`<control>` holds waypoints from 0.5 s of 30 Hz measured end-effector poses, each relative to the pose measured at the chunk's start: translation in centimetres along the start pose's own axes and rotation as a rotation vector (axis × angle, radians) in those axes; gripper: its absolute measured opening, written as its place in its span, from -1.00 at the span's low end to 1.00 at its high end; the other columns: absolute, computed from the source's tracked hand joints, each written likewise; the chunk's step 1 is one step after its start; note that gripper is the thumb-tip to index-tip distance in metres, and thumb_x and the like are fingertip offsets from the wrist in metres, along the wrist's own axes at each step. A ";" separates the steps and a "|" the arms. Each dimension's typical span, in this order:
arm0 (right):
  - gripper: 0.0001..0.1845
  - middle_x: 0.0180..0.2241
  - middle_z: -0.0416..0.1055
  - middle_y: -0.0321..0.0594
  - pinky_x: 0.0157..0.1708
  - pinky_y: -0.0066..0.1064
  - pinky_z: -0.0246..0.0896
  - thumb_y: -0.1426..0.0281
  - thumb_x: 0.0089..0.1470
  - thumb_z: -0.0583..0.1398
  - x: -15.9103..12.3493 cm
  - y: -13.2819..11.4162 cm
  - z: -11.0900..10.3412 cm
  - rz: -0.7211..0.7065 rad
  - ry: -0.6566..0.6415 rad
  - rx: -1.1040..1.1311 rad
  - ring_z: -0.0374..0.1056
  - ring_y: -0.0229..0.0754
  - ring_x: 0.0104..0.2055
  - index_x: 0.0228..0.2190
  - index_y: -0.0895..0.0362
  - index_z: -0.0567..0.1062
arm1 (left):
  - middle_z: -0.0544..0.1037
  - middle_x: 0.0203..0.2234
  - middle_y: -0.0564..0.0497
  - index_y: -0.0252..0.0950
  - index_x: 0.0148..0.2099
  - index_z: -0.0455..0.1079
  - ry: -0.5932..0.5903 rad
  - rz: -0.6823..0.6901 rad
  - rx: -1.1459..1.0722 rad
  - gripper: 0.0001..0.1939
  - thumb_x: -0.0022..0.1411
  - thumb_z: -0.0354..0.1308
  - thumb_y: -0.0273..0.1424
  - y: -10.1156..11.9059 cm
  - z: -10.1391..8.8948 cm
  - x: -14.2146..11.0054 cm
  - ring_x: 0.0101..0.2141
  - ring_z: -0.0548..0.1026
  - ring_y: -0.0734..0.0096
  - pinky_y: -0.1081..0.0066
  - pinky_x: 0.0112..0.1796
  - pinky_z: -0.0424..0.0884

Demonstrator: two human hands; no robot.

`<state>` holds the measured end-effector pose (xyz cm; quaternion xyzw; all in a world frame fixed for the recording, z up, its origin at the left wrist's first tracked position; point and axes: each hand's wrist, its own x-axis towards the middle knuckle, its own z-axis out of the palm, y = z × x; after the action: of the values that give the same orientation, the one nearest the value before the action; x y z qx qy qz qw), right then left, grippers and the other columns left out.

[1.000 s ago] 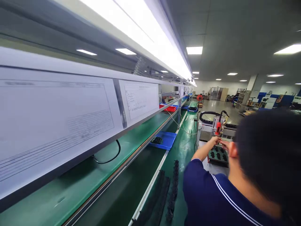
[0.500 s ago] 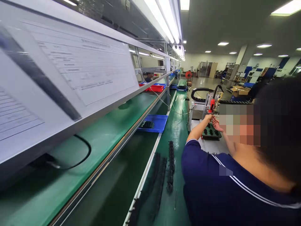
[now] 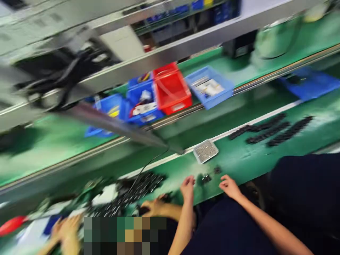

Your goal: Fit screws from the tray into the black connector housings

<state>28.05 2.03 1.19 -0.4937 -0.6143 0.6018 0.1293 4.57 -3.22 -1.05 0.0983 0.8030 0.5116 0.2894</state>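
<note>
Bare hands at work over a green workbench [image 3: 241,159], seen from the wearer's head. The left hand [image 3: 187,189] is raised just inside the near edge, its fingers curled and drawn together toward the thumb; the right hand [image 3: 231,187] faces it across a gap at the same edge, fingers bent, with the thumb close to them (blur softens the fingertips, so whether either hand pinches something cannot be told). Between the hands lies a glinting dark part [image 3: 206,178]; a duller dark part [image 3: 217,169] lies near it, a little toward the far edge. Beyond both, against the pale strip [image 3: 281,110] along the far edge, sits a shallow box [image 3: 206,151] filled with slender metallic pieces. Toward the right end, rows of black parts [image 3: 290,131] lie slantwise, and past them a blue tray [image 3: 316,83]. At the left, a heap of dark parts [image 3: 143,184] spreads beside a co-worker's hand [image 3: 152,207]. On the raised shelf [image 3: 63,141], a red bin [image 3: 174,90] stands at the front edge, between a dark blue bin [image 3: 145,106] and a light blue bin [image 3: 209,86].
</note>
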 end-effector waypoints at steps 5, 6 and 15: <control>-0.60 -0.31 0.61 -0.18 -0.14 -0.19 0.40 0.23 -0.02 0.25 2.2 2.6 3.4 -0.020 0.084 0.013 0.54 -0.04 -0.26 -0.14 0.03 0.31 | 0.60 -0.52 -0.08 -0.38 -0.31 0.59 -0.069 -0.113 -0.112 -0.55 -0.07 0.37 -0.07 -5.1 -5.6 -2.3 -0.50 0.52 0.34 0.39 -0.42 0.43; -0.59 -0.30 0.61 -0.16 -0.14 -0.19 0.40 0.22 -0.01 0.25 2.6 2.5 3.8 -0.024 0.100 -0.013 0.54 -0.03 -0.25 -0.13 0.03 0.30 | 0.59 -0.52 -0.09 -0.39 -0.31 0.59 -0.095 -0.130 -0.116 -0.54 -0.09 0.38 -0.07 -5.7 -5.0 -2.7 -0.50 0.52 0.34 0.38 -0.42 0.43; -0.59 -0.29 0.60 -0.27 -0.13 -0.28 0.35 0.35 0.02 0.21 5.4 1.2 6.9 -0.085 0.125 -0.274 0.54 -0.11 -0.19 -0.06 0.02 0.31 | 0.58 -0.57 -0.09 -0.43 -0.30 0.59 -0.263 -0.121 -0.117 -0.66 -0.01 0.35 -0.23 -9.2 -0.2 -3.0 -0.54 0.48 0.38 0.37 -0.42 0.45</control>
<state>20.82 1.62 -3.86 -0.5166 -0.7019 0.4744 0.1240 8.15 -8.99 -8.00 0.0992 0.7314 0.5219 0.4276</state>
